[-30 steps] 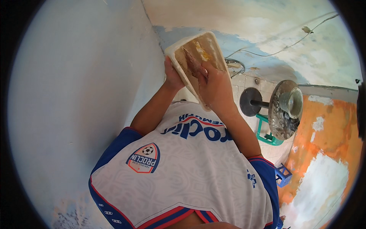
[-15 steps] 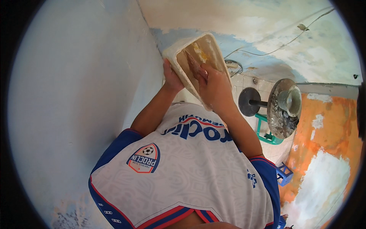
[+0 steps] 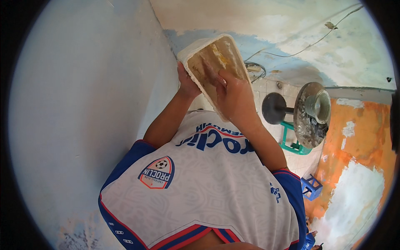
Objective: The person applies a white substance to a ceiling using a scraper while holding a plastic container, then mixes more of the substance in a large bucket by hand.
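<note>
Cream-coloured and crusted along its rim, a rectangular tub [image 3: 203,42] is held up at the upper centre, in front of the wearer's chest. It is tilted, its open side facing the viewer, with a yellow streak [image 3: 219,54] on the inner wall. The left hand [image 3: 188,81] grips the tub's outer left side. The right hand [image 3: 235,95] reaches into it from the lower right, fingers partly curled and pointing toward the upper left; they are blurred, so whether they hold a tool cannot be told.

The wearer has a white jersey [image 3: 216,179] with blue sleeves and red trim. A smooth pale blue-grey wall [image 3: 79,104] fills the left side. To the right, a round, spattered table [image 3: 301,109] on a dark pedestal appears sideways in this wide view, carrying a greyish bowl [image 3: 311,106]. Near it are a green stool [image 3: 286,135] and, lower, a blue stool [image 3: 313,188]. Beyond stands an orange wall [image 3: 360,141] with white patches.
</note>
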`<state>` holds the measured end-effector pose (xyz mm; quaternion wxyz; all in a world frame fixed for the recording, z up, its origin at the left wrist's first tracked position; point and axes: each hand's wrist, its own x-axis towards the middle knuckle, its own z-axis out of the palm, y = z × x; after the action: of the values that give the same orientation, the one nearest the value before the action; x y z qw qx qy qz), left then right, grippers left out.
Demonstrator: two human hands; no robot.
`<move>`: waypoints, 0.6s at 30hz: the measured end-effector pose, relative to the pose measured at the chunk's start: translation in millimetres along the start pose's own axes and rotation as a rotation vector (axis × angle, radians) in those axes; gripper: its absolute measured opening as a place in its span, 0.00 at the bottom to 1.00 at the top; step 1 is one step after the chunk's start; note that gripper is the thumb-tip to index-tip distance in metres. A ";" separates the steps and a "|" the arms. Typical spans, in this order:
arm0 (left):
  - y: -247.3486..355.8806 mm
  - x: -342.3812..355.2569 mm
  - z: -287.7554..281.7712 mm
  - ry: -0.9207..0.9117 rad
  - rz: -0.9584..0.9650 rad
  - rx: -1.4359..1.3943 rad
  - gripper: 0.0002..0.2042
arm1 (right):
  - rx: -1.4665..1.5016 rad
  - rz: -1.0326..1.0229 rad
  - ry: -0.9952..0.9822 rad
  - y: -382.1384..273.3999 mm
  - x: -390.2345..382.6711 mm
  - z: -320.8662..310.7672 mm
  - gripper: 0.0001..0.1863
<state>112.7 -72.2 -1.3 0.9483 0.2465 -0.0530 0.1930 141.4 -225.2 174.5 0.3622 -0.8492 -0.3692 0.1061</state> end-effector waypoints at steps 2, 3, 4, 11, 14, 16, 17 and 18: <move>2.7 -0.8 0.9 0.003 -0.034 -0.117 0.51 | -0.023 -0.002 0.025 -0.4 3.0 -3.1 0.07; 4.7 -1.0 1.1 0.001 -0.034 -0.117 0.51 | 0.014 0.023 0.008 -4.9 4.8 -8.7 0.06; 7.2 -1.5 2.1 -0.046 -0.023 -0.151 0.51 | 0.051 0.052 -0.010 -7.6 5.2 -11.5 0.05; 5.6 -2.3 0.4 0.028 -0.047 -0.045 0.52 | 0.016 -0.017 0.005 -2.0 3.4 2.6 0.05; 4.6 -2.8 -1.7 0.006 -0.056 -0.028 0.52 | -0.025 -0.027 0.032 -6.4 2.1 -2.1 0.05; 5.9 -3.0 -1.5 0.005 -0.039 -0.027 0.52 | 0.093 0.062 0.005 -14.8 1.7 -16.1 0.04; 6.4 -2.9 -0.5 0.001 -0.028 -0.027 0.53 | 0.093 0.061 0.005 -15.3 0.1 -15.6 0.04; 7.5 -2.1 -1.9 0.002 -0.026 -0.027 0.53 | 0.108 0.042 -0.057 -15.6 -1.2 -14.0 0.04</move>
<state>107.9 -65.9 0.0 0.9539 0.2342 -0.0514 0.1804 138.2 -226.3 195.2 0.3947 -0.8325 -0.3553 0.1577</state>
